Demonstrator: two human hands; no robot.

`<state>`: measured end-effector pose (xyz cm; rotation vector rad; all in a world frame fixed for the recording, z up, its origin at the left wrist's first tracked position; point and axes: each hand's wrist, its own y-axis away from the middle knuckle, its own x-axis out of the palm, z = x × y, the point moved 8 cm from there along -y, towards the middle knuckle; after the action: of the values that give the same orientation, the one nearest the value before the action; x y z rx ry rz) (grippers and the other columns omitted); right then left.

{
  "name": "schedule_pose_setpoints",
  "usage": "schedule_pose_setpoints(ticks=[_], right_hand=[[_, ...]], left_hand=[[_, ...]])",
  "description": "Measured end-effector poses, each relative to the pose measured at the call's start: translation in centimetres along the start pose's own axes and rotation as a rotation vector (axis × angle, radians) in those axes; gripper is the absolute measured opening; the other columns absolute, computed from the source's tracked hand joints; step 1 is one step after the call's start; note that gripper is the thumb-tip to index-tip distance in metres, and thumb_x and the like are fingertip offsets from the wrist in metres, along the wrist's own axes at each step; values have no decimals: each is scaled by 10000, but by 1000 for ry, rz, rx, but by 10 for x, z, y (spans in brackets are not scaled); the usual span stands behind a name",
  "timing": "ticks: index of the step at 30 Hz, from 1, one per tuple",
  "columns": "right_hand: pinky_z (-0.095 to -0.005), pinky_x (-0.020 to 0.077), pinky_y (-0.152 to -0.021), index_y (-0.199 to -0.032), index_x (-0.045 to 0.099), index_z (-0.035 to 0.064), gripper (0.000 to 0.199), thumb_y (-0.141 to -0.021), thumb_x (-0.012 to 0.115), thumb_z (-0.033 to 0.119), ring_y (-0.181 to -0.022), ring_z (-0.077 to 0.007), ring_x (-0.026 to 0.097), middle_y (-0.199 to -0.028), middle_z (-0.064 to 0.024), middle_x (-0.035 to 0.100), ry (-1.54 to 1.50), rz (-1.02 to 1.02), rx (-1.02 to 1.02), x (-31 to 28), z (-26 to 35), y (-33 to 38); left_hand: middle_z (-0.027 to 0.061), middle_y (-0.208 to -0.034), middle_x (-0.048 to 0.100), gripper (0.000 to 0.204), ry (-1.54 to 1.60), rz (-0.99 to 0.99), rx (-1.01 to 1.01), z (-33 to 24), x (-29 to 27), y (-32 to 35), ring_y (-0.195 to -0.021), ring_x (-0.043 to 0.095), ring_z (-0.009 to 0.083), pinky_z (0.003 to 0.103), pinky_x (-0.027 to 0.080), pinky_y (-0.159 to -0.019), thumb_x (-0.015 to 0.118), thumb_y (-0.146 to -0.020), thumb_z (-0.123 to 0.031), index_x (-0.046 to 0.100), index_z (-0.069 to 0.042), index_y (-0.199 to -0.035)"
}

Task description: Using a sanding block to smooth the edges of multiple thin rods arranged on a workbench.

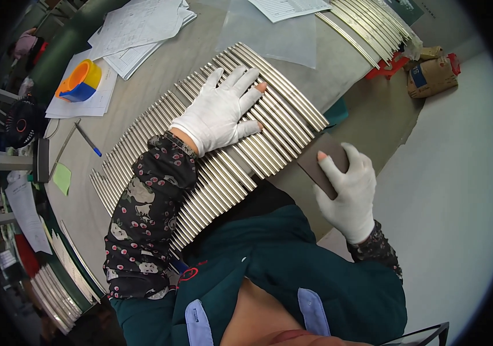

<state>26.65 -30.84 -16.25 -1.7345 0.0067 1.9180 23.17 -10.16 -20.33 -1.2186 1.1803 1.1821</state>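
A row of thin, shiny metal rods (214, 196) lies side by side across the table, their near ends reaching its front edge by my body. My left hand (217, 112), in a white glove with some fingertips bare, lies flat on the rods with its fingers spread. Off the right end of the row, my right hand (353, 193), gloved the same way, grips a flat grey-brown block (333, 147) that looks like a sanding sponge. The block is close to the rod ends; whether it touches them I cannot tell.
On the grey table (79, 196) are papers (137, 29), a yellow-and-blue tape roll (80, 81), a blue pen (89, 138) and a green note (62, 177). More rods (367, 26) lie at the far right. A brown sack (431, 78) stands beyond the table.
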Motion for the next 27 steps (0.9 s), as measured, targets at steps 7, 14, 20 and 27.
schedule_pose_setpoints(ticks=[7, 14, 20, 27], right_hand=[[-444, 451, -871, -1180, 601, 140, 589, -618, 779, 152, -1014, -355, 513, -1227, -182, 486, 1, -87, 142, -1, -24, 16], [-424, 474, -789, -1184, 619, 124, 524, -686, 744, 232, -986, -346, 529, -1207, -210, 497, 57, -128, -4, 22, 10, -44], [-444, 476, -815, -1201, 596, 120, 571, -657, 764, 172, -982, -370, 535, -1191, -239, 490, 51, -62, -11, 4, 5, -25], [-434, 476, -806, -1201, 595, 138, 560, -666, 755, 186, -971, -367, 539, -1192, -214, 505, -27, -150, -19, 4, 3, -28]], left_hand=[[184, -1528, 258, 775, 4, -2, 6, -2, 1, -2, -1414, 236, 373, 527, 155, -1157, 399, -916, -611, 336, -51, -1448], [181, -1522, 272, 775, 12, -22, -2, -2, 0, -4, -1410, 247, 370, 532, 172, -1151, 419, -902, -611, 359, -48, -1432], [201, -1503, 298, 782, 14, -86, 40, -2, -2, -3, -1393, 276, 384, 534, 195, -1140, 398, -906, -628, 373, -39, -1420], [173, -1482, 347, 734, 15, -111, 20, -2, -3, -3, -1395, 285, 345, 530, 200, -1140, 478, -896, -569, 422, -42, -1404]])
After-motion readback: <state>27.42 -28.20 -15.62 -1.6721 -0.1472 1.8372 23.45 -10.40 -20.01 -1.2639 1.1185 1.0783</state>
